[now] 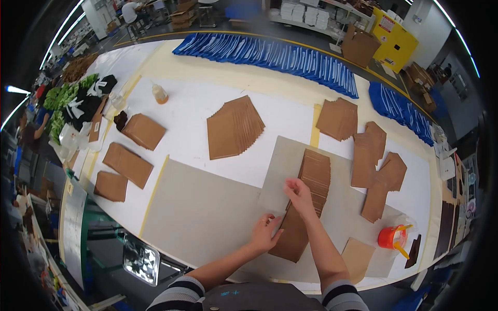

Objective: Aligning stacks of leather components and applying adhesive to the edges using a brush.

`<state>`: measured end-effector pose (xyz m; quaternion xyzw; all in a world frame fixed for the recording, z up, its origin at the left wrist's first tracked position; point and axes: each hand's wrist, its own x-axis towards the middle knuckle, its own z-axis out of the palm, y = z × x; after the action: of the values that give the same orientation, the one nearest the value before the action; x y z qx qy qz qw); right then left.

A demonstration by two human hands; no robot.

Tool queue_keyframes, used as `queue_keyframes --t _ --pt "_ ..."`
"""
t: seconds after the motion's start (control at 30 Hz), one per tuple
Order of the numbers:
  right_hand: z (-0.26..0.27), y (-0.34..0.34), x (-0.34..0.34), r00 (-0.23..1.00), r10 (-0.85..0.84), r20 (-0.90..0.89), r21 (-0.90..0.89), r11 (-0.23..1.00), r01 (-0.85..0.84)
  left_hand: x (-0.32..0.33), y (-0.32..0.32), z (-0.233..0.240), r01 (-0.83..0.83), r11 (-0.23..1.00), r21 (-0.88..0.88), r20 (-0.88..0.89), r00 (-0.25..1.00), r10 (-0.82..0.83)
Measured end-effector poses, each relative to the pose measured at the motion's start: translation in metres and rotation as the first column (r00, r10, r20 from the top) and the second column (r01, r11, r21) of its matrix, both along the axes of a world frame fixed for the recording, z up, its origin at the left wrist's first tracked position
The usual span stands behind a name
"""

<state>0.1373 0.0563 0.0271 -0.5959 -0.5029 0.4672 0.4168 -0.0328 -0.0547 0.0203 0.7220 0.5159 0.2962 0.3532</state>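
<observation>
A fanned row of brown flat pieces [317, 167], overlapping like shingles, lies on a grey board [280, 155] before me. My right hand [298, 194] is over the left edge of the row, fingers curled; whether it pinches a piece cannot be made out. Lower and to the left, my left hand [266, 233] has its thumb and fingers apart at the left edge of the large lowest brown piece [291, 241]. A ring is on one of its fingers. To the right stands an orange-red tub [389, 237] with yellow-handled tools, beside a tan sheet [358, 256].
More brown stacks lie at the centre [233, 128], left [144, 130] and right [338, 118]. A bottle with amber liquid [160, 94] stands at the back left. Rows of blue pieces [264, 58] line the far edge. Other people are at the far left.
</observation>
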Motion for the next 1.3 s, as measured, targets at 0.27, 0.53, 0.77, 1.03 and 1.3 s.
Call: queue_keyframes --t 0.27,0.53,0.77,1.03,1.3 --pt "-0.046 0.207 -0.089 0.901 -0.225 0.372 0.044 0.973 0.224 -0.126 0.124 -0.007 -0.059 0.956 0.287 -0.141 0.985 0.103" --pt "-0.032 0.263 -0.127 0.842 -0.102 0.529 -0.193 0.952 0.236 -0.179 0.25 -0.025 -0.064 0.944 0.323 -0.13 0.985 0.112" --pt "-0.053 0.251 -0.135 0.989 -0.036 -0.141 0.064 0.997 0.045 -0.173 0.261 -0.04 -0.025 0.954 0.3 -0.229 0.969 0.098" --pt "-0.026 0.227 -0.187 0.999 -0.03 0.041 0.088 0.996 0.026 -0.168 0.263 -0.037 -0.04 0.962 0.271 -0.225 0.969 0.103" --pt "0.101 0.116 -0.079 0.914 0.349 -0.208 -0.125 0.917 -0.378 -0.153 0.206 0.108 -0.018 0.972 0.234 -0.03 0.999 0.026"
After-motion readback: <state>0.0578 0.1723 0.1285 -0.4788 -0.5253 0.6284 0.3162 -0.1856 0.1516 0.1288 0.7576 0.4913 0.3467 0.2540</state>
